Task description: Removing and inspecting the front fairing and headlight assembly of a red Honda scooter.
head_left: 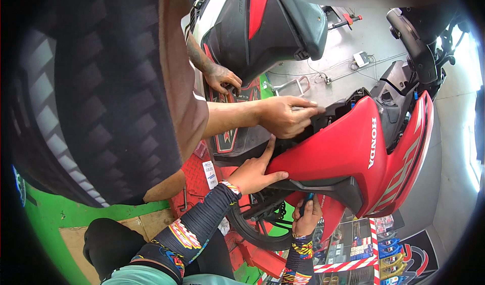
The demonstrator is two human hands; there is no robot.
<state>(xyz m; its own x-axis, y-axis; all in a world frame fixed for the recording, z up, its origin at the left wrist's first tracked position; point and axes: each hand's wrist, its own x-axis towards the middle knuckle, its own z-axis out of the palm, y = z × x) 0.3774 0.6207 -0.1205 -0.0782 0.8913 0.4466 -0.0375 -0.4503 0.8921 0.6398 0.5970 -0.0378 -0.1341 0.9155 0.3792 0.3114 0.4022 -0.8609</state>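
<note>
A red motorcycle fairing point(333, 151) with a dark lower trim piece point(328, 189) takes up the middle right. My left hand point(255, 171) rests at the fairing's left edge, its thumb on the red panel and its index finger stretched out; the other fingers are partly hidden. Below the dark trim, my right hand point(308, 217) is wrapped around a blue-handled tool point(306, 203) held roughly upright. The tool's tip is hidden under the trim. Another person's hand point(288, 116) hovers over the dark opening beside the fairing's upper edge, fingers pinched together.
The other person's body and cap point(111, 93) fill the left; their second hand point(222, 78) rests by a floorboard mat. Another scooter point(262, 27) stands beyond. A front wheel point(252, 229) sits below on a red lift point(197, 179). A display case point(353, 244) stands lower right.
</note>
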